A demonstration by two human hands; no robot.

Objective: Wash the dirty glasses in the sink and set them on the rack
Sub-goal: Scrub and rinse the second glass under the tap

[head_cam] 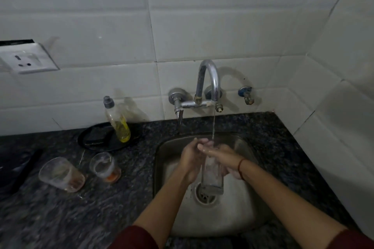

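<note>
Clear tall drinking glass [212, 178] over round steel sink [232, 218] drain, under tap stream, left hand [191, 159] and right hand [224, 156] fingers curled round it, orange-stained clear tumbler [105, 168] on tabletop left of sink.

The desk [50, 218] is dark speckled stone, with a steel sink [159, 168] sunk into its right part. Left of the sink stand two dirty glasses, near each other: a small glass [105, 168] with orange dregs and a larger cloudy glass [61, 175]. Behind them, by the wall, lies a black plate [113, 144] bearing a dark block [95, 136] and a soap bottle [119, 125] of yellow liquid. A dark, blurred object [24, 168] lies at the far left.
</note>
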